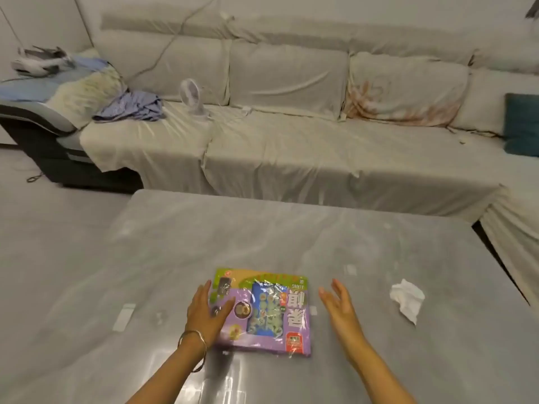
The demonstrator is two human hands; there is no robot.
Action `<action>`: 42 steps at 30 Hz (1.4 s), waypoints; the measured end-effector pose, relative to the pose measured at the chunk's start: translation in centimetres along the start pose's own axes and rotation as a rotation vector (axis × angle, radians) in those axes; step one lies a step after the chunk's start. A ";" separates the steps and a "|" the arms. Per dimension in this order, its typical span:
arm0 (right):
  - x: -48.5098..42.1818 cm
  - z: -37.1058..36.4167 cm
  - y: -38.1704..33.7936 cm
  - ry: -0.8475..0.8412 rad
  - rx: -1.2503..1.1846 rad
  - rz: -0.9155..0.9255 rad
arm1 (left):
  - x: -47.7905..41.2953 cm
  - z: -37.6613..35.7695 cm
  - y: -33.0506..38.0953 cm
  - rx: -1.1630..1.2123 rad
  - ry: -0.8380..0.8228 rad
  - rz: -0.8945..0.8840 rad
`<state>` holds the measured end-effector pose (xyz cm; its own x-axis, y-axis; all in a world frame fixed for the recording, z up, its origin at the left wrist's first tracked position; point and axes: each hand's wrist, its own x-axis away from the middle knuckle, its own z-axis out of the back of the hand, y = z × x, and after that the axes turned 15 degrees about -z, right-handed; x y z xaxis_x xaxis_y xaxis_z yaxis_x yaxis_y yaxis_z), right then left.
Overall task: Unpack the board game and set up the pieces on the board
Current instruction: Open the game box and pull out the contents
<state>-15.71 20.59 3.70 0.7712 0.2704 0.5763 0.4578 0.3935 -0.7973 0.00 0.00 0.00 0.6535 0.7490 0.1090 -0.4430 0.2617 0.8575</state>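
White strip (124, 316): lies flat on the table (291, 228), well left of the work, with wide bare tabletop around it.
Left hand (207, 312): fingers straight, palm resting flat on the left part of the box; it presses and grasps nothing.
Game box (272, 313): flat near the table's near edge, between the two hands, sealed in shiny plastic wrap.
Step in hand: opening the wrap, I judge. Steady the box with the left palm, find a loose wrinkle or seam, and tear there rather than across the card.
Right hand (339, 304): released, fingers spread, just beside the box's right edge, not touching it.
Tissue (407, 300): crumpled, to the right, apart from the box.
Right edge: the tabletop ends not far beyond the tissue, so the board is better laid toward the middle and far side.
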 end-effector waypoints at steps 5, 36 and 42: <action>-5.7 -3.6 8.5 -0.092 0.101 -0.051 | -2.6 -3.5 -6.8 -0.026 0.020 -0.098; 1.3 5.6 14.5 -0.190 -0.245 0.120 | 8.0 -4.5 -4.0 0.598 0.033 -0.002; 0.0 7.3 15.5 -0.195 -0.272 0.009 | 5.6 -4.1 -3.4 0.843 0.235 0.016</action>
<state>-11.83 33.10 -7.39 0.6885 0.4459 0.5719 0.5732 0.1485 -0.8059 2.65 5.74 -4.38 0.4664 0.8792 0.0974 0.2113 -0.2176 0.9529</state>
